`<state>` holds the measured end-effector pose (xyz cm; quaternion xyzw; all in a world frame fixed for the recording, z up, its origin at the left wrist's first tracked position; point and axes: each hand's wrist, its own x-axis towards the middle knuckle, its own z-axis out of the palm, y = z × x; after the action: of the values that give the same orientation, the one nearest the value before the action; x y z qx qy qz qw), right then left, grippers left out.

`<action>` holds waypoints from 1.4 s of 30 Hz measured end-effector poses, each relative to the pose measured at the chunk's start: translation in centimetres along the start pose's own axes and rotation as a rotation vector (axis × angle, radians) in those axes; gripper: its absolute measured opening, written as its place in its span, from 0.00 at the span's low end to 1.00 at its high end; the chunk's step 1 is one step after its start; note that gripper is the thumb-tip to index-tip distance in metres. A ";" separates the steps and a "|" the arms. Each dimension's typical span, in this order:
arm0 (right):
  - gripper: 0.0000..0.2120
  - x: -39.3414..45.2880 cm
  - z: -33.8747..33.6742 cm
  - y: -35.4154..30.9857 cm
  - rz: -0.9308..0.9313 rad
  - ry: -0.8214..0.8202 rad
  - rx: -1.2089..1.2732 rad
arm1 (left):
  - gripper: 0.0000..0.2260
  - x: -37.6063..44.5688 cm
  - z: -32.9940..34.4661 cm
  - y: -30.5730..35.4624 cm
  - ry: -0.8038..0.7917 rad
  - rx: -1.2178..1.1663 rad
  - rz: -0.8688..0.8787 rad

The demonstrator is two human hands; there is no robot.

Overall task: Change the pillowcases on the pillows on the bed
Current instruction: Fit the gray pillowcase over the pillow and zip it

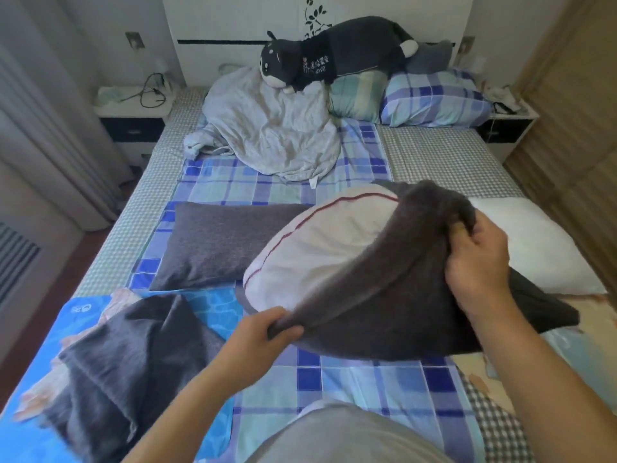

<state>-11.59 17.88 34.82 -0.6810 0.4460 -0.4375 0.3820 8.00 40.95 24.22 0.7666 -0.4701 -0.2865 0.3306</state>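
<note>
Gripping nubby grey pillowcase (384, 295) over rounded white pillow (320, 248), both hands.

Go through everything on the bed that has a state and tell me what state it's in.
White pillow: half inside the grey case.
Grey case: held by both hands, left hand and right hand.
Grey pillow: cased, lying flat.
Bare pillow: uncased.
Loose case: crumpled.
Duvet: bunched.
</note>
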 end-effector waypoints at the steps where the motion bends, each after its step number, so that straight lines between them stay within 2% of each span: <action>1: 0.08 0.6 -1.1 1.7 0.040 -0.026 -0.003 | 0.14 0.3 -1.2 -0.5 0.025 0.139 0.069; 4: 0.19 0.8 -4.5 9.2 0.287 -0.197 0.165 | 0.19 0.8 -2.2 -2.7 0.099 0.567 0.251; 6: 0.23 -1.0 -5.4 14.4 0.525 -0.339 0.180 | 0.15 0.3 -0.1 -4.6 0.062 0.669 0.303; 8: 0.21 -3.3 -5.6 18.5 0.740 -0.453 0.014 | 0.09 -0.9 3.1 -5.8 -0.079 0.704 0.332; 10: 0.22 -5.4 -4.6 20.9 0.836 -0.534 -0.185 | 0.08 -2.5 6.3 -7.0 -0.225 0.760 0.324; 12: 0.15 -6.5 -2.7 21.2 0.719 -0.598 -0.427 | 0.11 -3.8 8.3 -8.0 -0.340 0.782 0.263; 14: 0.02 -7.1 -0.7 19.4 0.485 -0.685 -0.637 | 0.13 -4.5 8.9 -8.5 -0.389 0.754 0.186; 16: 0.11 -7.7 1.5 17.8 0.226 -0.829 -0.701 | 0.12 -5.0 8.8 -8.9 -0.390 0.771 0.209; 18: 0.18 -8.5 3.8 16.5 0.058 -0.994 -0.717 | 0.11 -5.5 8.5 -8.9 -0.319 0.797 0.245; 20: 0.19 -9.9 6.0 16.2 -0.086 -1.118 -0.779 | 0.10 -5.6 8.3 -8.3 -0.250 0.793 0.262; 22: 0.17 -10.7 7.5 16.3 -0.176 -1.088 -0.855 | 0.10 -5.6 8.0 -7.7 -0.212 0.785 0.271; 25: 0.14 -9.6 8.3 16.0 -0.101 -0.938 -1.025 | 0.10 -5.4 7.3 -7.3 -0.248 0.820 0.260; 27: 0.16 -8.1 8.3 15.7 -0.046 -0.895 -1.152 | 0.09 -5.0 7.1 -6.9 -0.300 0.863 0.303; 29: 0.18 -7.1 8.8 15.5 -0.075 -0.832 -1.194 | 0.08 -4.1 7.1 -6.4 -0.362 0.798 0.367; 30: 0.18 -6.8 9.0 15.2 -0.109 -0.789 -1.195 | 0.10 -3.3 7.0 -5.8 -0.433 0.732 0.344; 32: 0.16 -6.3 9.1 15.4 -0.134 -0.747 -1.178 | 0.17 -1.5 6.2 -4.1 -0.608 0.584 0.186; 33: 0.13 -6.0 9.0 15.7 -0.085 -0.731 -1.163 | 0.18 -0.5 5.6 -3.2 -0.707 0.530 0.085; 35: 0.09 -5.1 8.6 15.9 0.123 -0.671 -1.074 | 0.20 0.7 4.2 -1.2 -0.796 0.372 -0.019; 38: 0.15 -3.8 8.1 15.0 0.245 -0.567 -0.989 | 0.15 1.1 3.0 1.7 -0.778 0.189 0.023; 40: 0.13 -3.7 7.7 14.5 0.156 -0.490 -1.017 | 0.15 1.3 3.5 2.9 -0.708 0.127 -0.003; 42: 0.07 -4.8 7.0 14.8 0.025 -0.559 -0.988 | 0.14 1.5 4.9 3.3 -0.712 0.178 -0.061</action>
<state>-10.08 18.70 17.85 -0.8633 0.4879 0.0244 0.1269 3.19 37.31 23.54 0.6583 -0.5558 -0.5029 0.0696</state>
